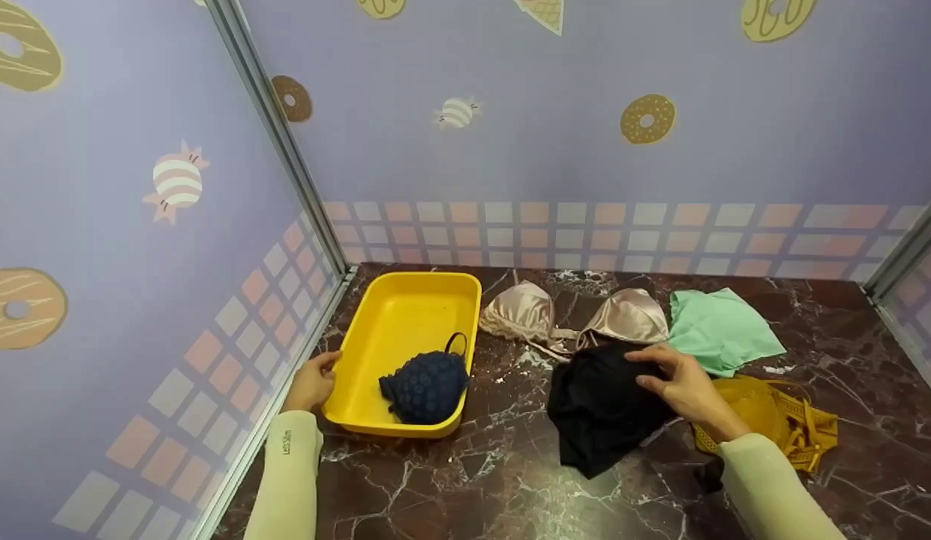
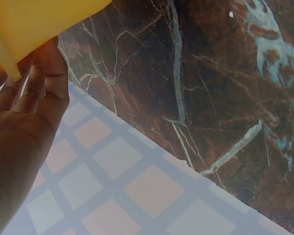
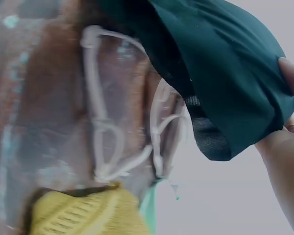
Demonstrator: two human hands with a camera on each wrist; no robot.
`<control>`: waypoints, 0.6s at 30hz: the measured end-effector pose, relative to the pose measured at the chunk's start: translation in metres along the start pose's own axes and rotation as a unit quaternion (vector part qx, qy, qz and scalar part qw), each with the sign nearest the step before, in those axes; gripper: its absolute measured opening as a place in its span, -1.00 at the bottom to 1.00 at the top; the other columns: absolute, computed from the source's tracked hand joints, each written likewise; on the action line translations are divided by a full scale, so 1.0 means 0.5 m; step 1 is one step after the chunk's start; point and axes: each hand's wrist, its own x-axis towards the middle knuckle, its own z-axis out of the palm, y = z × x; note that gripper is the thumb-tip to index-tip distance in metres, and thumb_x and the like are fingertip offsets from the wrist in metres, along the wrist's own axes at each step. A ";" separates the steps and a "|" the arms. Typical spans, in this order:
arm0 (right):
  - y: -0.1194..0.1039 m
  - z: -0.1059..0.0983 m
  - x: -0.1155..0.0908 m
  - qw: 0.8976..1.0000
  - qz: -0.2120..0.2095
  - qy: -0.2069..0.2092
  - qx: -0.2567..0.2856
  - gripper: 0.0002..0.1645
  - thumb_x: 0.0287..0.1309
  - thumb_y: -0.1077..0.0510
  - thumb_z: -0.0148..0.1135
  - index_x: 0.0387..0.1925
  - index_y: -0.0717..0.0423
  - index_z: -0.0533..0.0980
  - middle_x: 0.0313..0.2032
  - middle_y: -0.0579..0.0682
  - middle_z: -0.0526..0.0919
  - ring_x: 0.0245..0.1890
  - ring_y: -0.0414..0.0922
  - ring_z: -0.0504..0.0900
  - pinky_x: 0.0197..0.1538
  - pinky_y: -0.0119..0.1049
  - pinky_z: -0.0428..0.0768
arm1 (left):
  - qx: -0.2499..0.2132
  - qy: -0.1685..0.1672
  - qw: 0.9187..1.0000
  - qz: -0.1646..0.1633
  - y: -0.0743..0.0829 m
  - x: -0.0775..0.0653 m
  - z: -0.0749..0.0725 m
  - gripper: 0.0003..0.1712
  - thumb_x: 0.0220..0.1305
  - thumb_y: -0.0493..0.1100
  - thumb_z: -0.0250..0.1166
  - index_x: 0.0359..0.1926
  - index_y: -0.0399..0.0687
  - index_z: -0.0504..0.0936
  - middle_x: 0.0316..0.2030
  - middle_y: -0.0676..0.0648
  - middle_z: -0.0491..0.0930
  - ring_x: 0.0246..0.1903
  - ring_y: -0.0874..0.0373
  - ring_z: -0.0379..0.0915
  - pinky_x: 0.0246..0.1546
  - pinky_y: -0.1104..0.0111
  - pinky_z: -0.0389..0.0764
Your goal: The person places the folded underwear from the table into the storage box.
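Note:
My left hand (image 1: 311, 384) grips the left rim of a yellow plastic tub (image 1: 394, 319), fingers bent at its edge in the left wrist view. A navy lace bra (image 1: 426, 386) lies at the tub's near right, one dark strap looping up by the wall. To the right of the tub, my right hand (image 1: 686, 386) pinches a plain black garment (image 1: 600, 412) by its upper right part. In the right wrist view this cloth (image 3: 230, 73) looks dark green and hangs from the thumb and fingers, its near edge raised above the tabletop.
Behind the black garment lies a pink satin bra (image 1: 527, 311). A mint-green cloth garment (image 1: 724, 330) sits at back right, with a mustard lace bra (image 1: 746, 412) in front, partly behind my right forearm. Patterned walls (image 1: 555, 150) border the dark marbled tabletop (image 1: 405, 487).

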 end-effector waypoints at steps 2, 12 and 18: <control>-0.013 -0.004 0.005 1.000 -0.005 0.008 -0.005 -0.55 -0.04 0.51 0.30 -0.06 0.18 0.62 -0.13 0.06 0.59 -0.06 -0.15 0.48 0.04 -0.56 0.34 | -0.006 -0.004 1.000 -0.003 0.000 0.001 0.000 -0.47 0.28 -0.48 -0.04 0.27 -0.29 0.39 0.06 -0.37 0.46 -0.18 -0.10 0.41 -0.28 0.23 0.39; -0.126 -0.007 0.022 0.999 0.008 0.036 0.017 -0.60 -0.01 0.56 0.23 -0.06 0.37 0.59 -0.12 0.23 0.55 -0.03 -0.01 0.44 0.07 -0.54 0.33 | 0.011 0.008 1.000 0.012 -0.004 0.003 0.003 -0.49 0.25 -0.48 0.00 0.24 -0.31 0.42 0.01 -0.36 0.49 -0.26 -0.07 0.40 -0.31 0.24 0.41; -0.167 0.000 0.043 0.998 -0.019 0.061 0.007 -0.60 -0.04 0.57 0.25 -0.08 0.36 0.60 -0.14 0.22 0.55 -0.04 -0.02 0.46 0.04 -0.50 0.36 | 0.009 0.005 1.000 0.017 -0.001 0.000 0.003 -0.48 0.23 -0.48 0.02 0.23 -0.31 0.43 -0.05 -0.35 0.52 -0.37 -0.02 0.38 -0.39 0.29 0.40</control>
